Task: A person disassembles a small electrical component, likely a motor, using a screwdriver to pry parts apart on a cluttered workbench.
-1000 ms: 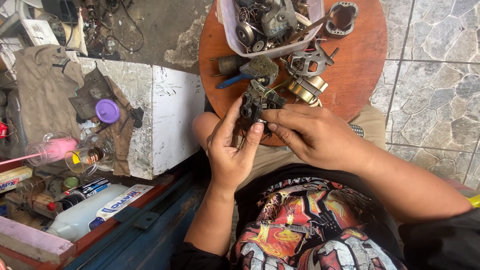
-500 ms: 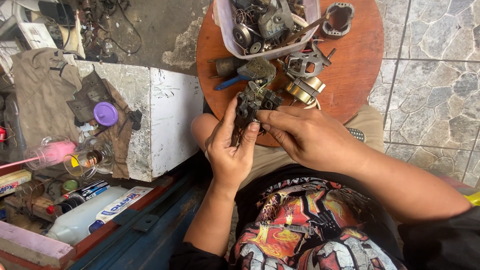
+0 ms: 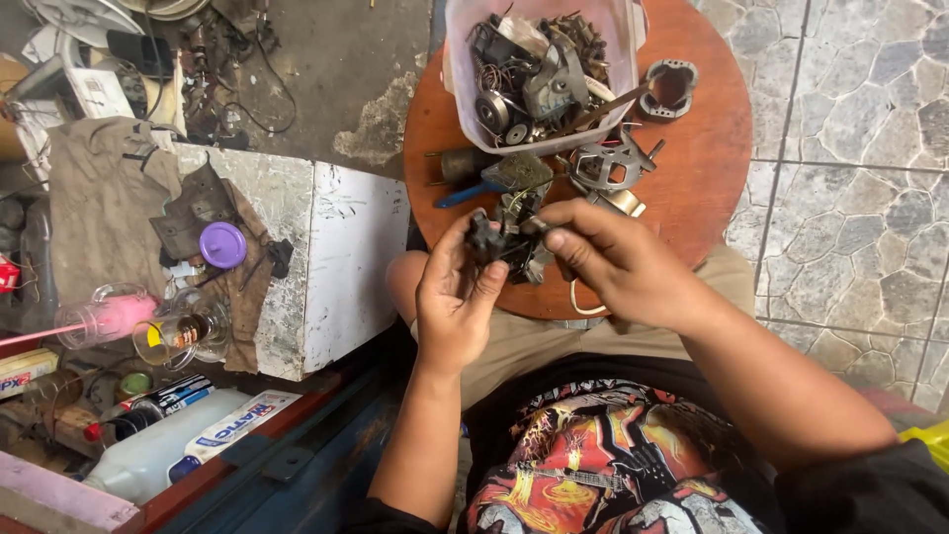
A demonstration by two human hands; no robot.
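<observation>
- A small dark metal mechanism (image 3: 494, 240), greasy and irregular, is sitting between the 2 hands, just over the near edge of the round wooden table (image 3: 707, 173).
- The left hand (image 3: 457, 297) is gripping the mechanism from 7 o'clock, thumb and fingers closing around its left side.
- The right hand (image 3: 618, 259) is coming in from 3 o'clock, its thumb and forefinger pinching a small piece at the mechanism's right end; what exactly that piece is cannot be made out.
- By the look of it, the step in hand is working 1 small part on or off the mechanism; which way cannot be told.
- The next move is likely calling for a steady left-hand hold while the right fingertips are twisting or pulling with fine control, since the part is tiny and slippery-looking.
- At 12 o'clock from the hands, a blue-handled tool (image 3: 465, 192) and loose metal brackets (image 3: 611, 160) are lying on the table.
- Further at 12 o'clock, a pale plastic tub (image 3: 458, 74) is holding a heap of gears and springs.
- At 9 o'clock, a white block (image 3: 341, 267) is carrying a purple lid (image 3: 222, 244); bottles (image 3: 158, 450) are lying at 8 o'clock.
</observation>
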